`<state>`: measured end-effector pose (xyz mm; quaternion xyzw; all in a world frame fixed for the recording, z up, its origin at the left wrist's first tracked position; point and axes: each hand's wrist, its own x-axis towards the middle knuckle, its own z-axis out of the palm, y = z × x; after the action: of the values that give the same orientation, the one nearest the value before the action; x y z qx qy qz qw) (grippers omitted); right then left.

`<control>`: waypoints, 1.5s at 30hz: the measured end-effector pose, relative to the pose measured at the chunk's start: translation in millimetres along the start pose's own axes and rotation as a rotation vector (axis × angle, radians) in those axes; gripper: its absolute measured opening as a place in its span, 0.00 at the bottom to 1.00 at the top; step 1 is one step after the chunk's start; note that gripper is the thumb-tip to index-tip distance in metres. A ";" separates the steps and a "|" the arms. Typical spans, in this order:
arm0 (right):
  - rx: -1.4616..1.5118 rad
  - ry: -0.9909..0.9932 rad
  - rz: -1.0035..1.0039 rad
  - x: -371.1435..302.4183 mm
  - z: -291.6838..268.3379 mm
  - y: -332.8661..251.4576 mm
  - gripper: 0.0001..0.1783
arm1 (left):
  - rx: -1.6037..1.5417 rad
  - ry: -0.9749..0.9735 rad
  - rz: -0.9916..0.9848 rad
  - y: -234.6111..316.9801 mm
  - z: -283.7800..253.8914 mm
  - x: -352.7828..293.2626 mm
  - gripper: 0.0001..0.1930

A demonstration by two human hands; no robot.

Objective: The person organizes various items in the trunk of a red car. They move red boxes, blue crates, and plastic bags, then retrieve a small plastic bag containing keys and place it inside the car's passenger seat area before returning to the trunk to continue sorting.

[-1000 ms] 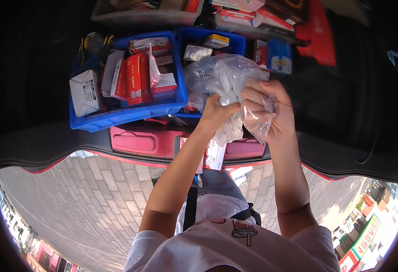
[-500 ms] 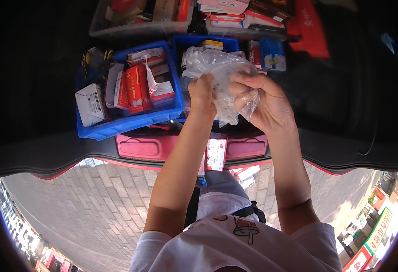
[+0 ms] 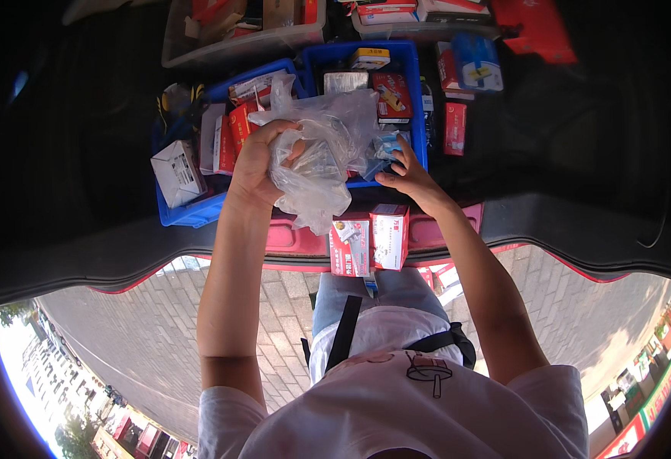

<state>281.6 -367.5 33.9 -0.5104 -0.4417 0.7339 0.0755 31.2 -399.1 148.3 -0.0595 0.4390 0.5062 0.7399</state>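
Note:
A crumpled clear plastic bag [image 3: 324,149] hangs from my left hand [image 3: 263,164], whose fingers are closed on one side of it. The bag covers parts of two blue bins. My right hand [image 3: 412,174] has its thumb and fingers apart at the near right corner of the right blue bin [image 3: 418,99]. Right by its fingertips is a small clear and blue packet [image 3: 385,149]; whether they touch it I cannot tell. That bin also holds a red box [image 3: 391,96], a yellow-topped box [image 3: 370,57] and a pale box [image 3: 345,82].
The left blue bin [image 3: 190,216] holds several red and white boxes. Clear tubs [image 3: 244,50] of boxes stand behind. Two red-and-white boxes [image 3: 351,249] rest by the pink trunk sill [image 3: 297,239]. A red box [image 3: 455,128] and a blue package [image 3: 478,65] lie at right.
My hands have moved apart. My left hand carried the plastic bag leftward, while my right hand let go of it and moved lower. The right bin's contents now show more.

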 end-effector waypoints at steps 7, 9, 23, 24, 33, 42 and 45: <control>0.666 -0.094 -0.008 47.3 58.8 23.6 0.22 | 0.129 -0.073 -0.032 -0.4 0.4 -0.3 0.06; 0.642 0.114 0.005 31.6 56.4 17.6 0.14 | 0.262 0.146 0.137 -6.2 8.0 -7.1 0.08; 0.541 -0.125 -0.165 -45.1 -52.3 -154.4 0.09 | 0.787 0.450 0.270 -5.7 1.1 -92.1 0.14; 0.521 -0.129 -0.111 -51.2 -49.1 -157.0 0.09 | 0.784 0.406 0.267 -10.0 0.6 -100.1 0.16; -0.028 -0.731 0.156 -120.8 -64.6 -50.4 0.15 | 0.657 -0.090 0.037 -62.9 -64.3 -165.3 0.27; -0.953 0.220 -0.454 175.8 -74.4 111.3 0.30 | 0.856 -0.257 0.303 -84.0 -104.8 -148.1 0.35; -1.448 0.212 -0.168 210.2 -41.2 128.9 0.44 | 0.886 -0.197 0.366 -80.9 -102.5 -149.4 0.34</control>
<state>260.8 -303.0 -206.7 -0.4651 -0.8437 0.1967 -0.1822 20.3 -596.7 163.2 0.3875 0.5434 0.3956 0.6309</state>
